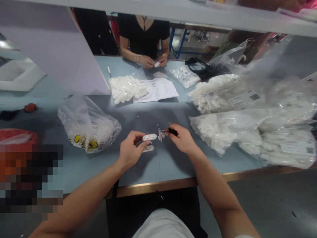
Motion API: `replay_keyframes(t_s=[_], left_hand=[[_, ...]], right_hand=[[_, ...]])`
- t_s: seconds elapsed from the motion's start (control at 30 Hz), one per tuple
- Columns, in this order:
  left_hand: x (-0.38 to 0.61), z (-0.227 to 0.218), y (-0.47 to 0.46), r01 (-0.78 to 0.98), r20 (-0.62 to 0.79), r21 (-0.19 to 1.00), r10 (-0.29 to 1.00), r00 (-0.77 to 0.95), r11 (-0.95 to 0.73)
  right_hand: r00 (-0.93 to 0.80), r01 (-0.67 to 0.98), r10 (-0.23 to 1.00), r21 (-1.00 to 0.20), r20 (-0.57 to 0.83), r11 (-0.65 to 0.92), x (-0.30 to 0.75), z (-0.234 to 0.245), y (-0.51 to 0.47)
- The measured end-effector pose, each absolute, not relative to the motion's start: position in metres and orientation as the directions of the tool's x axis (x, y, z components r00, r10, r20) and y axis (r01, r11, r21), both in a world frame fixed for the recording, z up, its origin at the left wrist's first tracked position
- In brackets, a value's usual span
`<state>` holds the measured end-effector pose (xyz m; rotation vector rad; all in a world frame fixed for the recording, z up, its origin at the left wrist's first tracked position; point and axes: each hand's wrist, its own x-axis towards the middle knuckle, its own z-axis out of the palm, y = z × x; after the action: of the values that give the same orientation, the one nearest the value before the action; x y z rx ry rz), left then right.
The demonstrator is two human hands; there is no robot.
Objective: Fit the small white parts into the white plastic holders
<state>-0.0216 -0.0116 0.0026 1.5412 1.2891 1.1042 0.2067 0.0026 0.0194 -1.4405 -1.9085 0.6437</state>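
Note:
Between the thumb and fingers of my left hand (131, 148) is a small flat white plastic piece (149, 137) with dark printing on it. A second white piece (148, 148) of similar shape lies on the table just below it. My right hand (180, 137) is closed around a thin black tool (173, 131), whose exact kind I cannot make out. Its tip reaches toward a small heap of tiny white parts (161, 135) on the table, between my two hands. Whether the tip grips one of these parts is too small to see.
A clear bag with yellow faces (89, 140) stands left. Large bags of white parts (247, 129) fill the right side. Farther back lie another bag of white pieces (126, 88) and a printed sheet (163, 90). A co-worker (145, 39) opposite holds a white piece. A shelf (158, 10) crosses overhead.

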Motion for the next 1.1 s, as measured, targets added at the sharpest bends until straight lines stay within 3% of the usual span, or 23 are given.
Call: replay_keyframes(t_s=[0.13, 0.63, 0.97, 1.1], left_hand=[[-0.021, 0.003, -0.013, 0.308, 0.127, 0.939, 0.987, 0.102, -0.153], [-0.022, 0.001, -0.018, 0.480, 0.224, 0.834, 0.962, 0.156, -0.272], [-0.020, 0.007, -0.019, 0.621, 0.295, 0.699, 0.934, 0.201, -0.355], [-0.019, 0.010, -0.021, 0.607, 0.324, 0.704, 0.927, 0.186, -0.368]], right_hand=[[-0.168, 0.591, 0.926, -0.717, 0.339, 0.370, 0.192, 0.025, -0.011], [-0.375, 0.613, 0.717, -0.422, 0.588, 0.667, 0.180, 0.011, -0.020], [-0.485, 0.675, 0.696, -0.279, 0.529, 0.683, 0.180, 0.014, -0.025], [-0.481, 0.694, 0.689, -0.245, 0.542, 0.677, 0.177, 0.011, -0.028]])
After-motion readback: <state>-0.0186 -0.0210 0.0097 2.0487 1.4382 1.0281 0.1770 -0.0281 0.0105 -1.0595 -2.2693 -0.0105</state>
